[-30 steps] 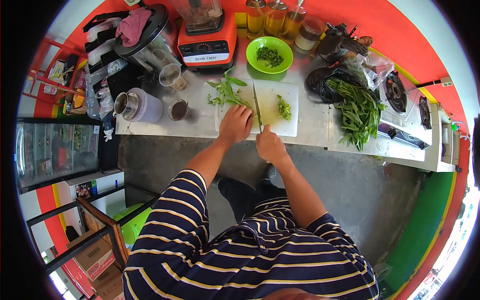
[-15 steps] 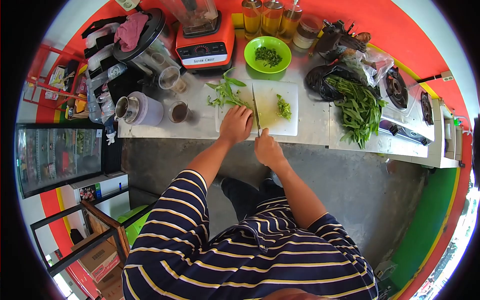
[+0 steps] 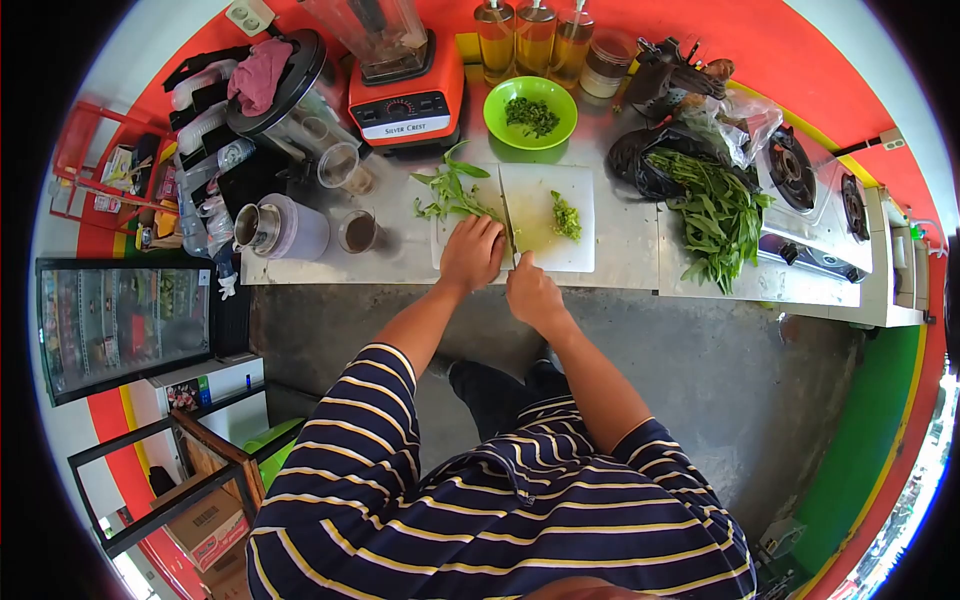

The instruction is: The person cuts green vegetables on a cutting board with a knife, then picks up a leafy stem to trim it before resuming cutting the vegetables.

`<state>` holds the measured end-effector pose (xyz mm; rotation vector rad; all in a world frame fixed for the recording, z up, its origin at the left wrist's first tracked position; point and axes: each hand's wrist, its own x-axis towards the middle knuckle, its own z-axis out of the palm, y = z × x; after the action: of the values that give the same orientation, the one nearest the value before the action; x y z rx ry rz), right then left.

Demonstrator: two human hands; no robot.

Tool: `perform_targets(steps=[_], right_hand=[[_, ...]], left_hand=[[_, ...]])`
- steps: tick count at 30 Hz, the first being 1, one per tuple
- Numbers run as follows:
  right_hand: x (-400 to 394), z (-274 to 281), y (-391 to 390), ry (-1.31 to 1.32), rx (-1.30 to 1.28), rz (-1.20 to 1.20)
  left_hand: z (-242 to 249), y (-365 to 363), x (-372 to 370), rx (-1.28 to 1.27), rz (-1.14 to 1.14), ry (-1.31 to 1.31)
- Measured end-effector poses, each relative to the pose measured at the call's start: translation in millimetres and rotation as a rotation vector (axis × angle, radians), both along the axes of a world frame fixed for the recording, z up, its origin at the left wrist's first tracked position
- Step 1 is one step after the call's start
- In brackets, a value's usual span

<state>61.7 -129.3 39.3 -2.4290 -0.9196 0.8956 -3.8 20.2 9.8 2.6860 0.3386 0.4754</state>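
Observation:
My right hand point(image 3: 535, 295) is closed around the handle of a knife point(image 3: 508, 215), whose blade points away from me across a white cutting board point(image 3: 577, 258). Just left of the blade, my left hand point(image 3: 472, 250) presses with bent fingers on the stem ends of leafy greens point(image 3: 455, 190). Their leaves spread over the board's left edge. A small pile of chopped green stems point(image 3: 566, 217) lies on the board right of the knife. Behind the board, a bright green bowl point(image 3: 530, 143) holds chopped dark greens point(image 3: 532, 116).
A cup of dark liquid point(image 3: 358, 231) and a metal-topped container point(image 3: 300, 232) stand left. Behind are a red blender point(image 3: 405, 112) and oil bottles point(image 3: 535, 40). Bunched greens point(image 3: 722, 225) lie right, beside a stove point(image 3: 815, 215).
The camera view has shifted slightly. Both hands, the knife and the greens keep nearly the same places on the board.

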Motion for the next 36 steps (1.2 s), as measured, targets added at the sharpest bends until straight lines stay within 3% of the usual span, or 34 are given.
perform_targets(steps=[7,9,13,25,30,36], right_hand=[[-8.6,7.7,-7.6,0.126,-0.031,-0.003],[-16.2,-2.3,-3.9,0.002,0.008,-0.036],[-10.6,-7.5,-5.0,-0.007,0.038,-0.023],[23.0,3.8,-41.1,-0.08,0.024,-0.156],[16.1,6.5,-36.0,-0.045,0.137,-0.09],[-2.3,10.9,-18.2,-0.036,0.071,-0.022]], left_hand=[[-3.6,-0.3,0.4,-0.026,-0.005,-0.06],[-3.3,-0.5,1.4,-0.031,0.011,-0.076],[-1.2,-1.4,0.5,-0.035,0.003,-0.077],[4.4,-0.3,-1.8,-0.1,0.103,0.159],[-5.8,0.3,-1.4,-0.045,0.041,-0.056],[-1.8,-0.2,-0.8,-0.031,0.004,-0.055]])
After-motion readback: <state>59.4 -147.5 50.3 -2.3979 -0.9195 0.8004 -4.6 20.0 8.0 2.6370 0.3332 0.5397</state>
